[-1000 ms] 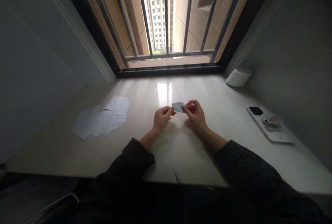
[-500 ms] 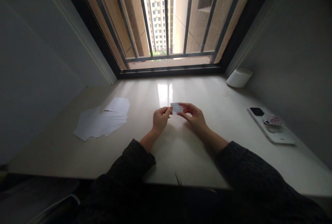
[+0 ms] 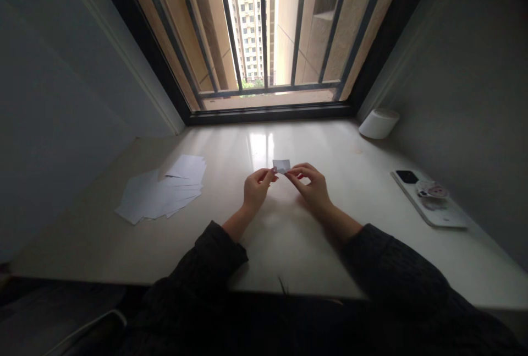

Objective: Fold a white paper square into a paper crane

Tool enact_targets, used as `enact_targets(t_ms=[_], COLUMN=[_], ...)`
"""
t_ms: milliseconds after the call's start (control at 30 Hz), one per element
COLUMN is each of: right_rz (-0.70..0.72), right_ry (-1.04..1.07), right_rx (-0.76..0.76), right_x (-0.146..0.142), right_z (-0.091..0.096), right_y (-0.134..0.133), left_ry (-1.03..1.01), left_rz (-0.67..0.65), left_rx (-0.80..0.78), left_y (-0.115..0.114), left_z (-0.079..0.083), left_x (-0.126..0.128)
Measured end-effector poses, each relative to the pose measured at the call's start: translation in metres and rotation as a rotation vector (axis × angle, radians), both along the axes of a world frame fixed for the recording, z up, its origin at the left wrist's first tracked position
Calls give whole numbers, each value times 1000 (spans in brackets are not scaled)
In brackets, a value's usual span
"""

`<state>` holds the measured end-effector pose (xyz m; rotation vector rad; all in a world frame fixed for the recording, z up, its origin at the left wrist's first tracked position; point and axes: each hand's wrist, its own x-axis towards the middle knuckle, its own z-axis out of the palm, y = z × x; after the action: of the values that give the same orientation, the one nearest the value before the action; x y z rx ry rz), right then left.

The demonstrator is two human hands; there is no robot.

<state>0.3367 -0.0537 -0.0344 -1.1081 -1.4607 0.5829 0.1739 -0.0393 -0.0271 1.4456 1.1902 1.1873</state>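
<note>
Between my two hands, just above the middle of the white tabletop, is a small piece of paper [image 3: 281,165], greyish white and roughly rectangular. My left hand [image 3: 256,186] pinches its lower left corner between thumb and fingers. On the other side, my right hand [image 3: 310,182] grips the lower right corner, its thumb and fingertips pressed together. The paper's upper edge stands free above the fingertips. Whether it is folded into layers is too small to tell.
Several overlapping white paper sheets [image 3: 160,193] lie at the left. To the right rests a white phone [image 3: 429,202] with a round grip on its back. A white cylindrical object [image 3: 378,123] stands near the barred window [image 3: 264,89]. The table's front edge [image 3: 301,295] runs beneath my forearms.
My right fingers have slid down from the paper's right edge to its lower right corner and closed together. More of the paper's upper part shows now. My left hand has barely moved.
</note>
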Motion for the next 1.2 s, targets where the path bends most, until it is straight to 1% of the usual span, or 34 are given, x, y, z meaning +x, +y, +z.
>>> enact_targets(t_ms=[100,200,267,333,400,500,600,667,800,833,900,967,1100,1200], right_rz=[55,105,162,233,272,268,239,194,-21,-49,-60,-55,-46,-42], right_ry=[156,258,281,283,279,285,280,228,-4,-71,-185,-256,-332,-363], right_rx=[-114,-221,-274,-319,-348,-348,-297,-220,34,88,169,218,240,243], right_x=[1,2,2,0,-1,-2,-1,0,2,3,4,5,8,10], right_z=[-5,-9,-10,-9,-7,-5,-4,-2,4,6,9,10,8,7], right_y=[5,8,8,6,4,3,4,4,-2,-4,-7,-8,-7,-6], left_ry=[-20,-126,-219,-262,-261,-266,-283,-283,-204,-179,-149,-150,-155,-140], left_rz=[-14,-89,-181,-251,-274,-259,-252,-253,-264,-270,-286,-317,-428,-473], left_rx=[-2,-27,-39,-29,-17,-26,-50,-58,-51,-44,-32,-37,-70,-81], left_y=[2,3,3,3,3,4,5,6,6,6,5,4,1,0], left_z=[-2,-4,-4,-4,-2,0,3,4,8,9,11,13,15,14], left_x=[0,1,1,1,1,1,1,0,-2,-3,-4,-4,-4,-3])
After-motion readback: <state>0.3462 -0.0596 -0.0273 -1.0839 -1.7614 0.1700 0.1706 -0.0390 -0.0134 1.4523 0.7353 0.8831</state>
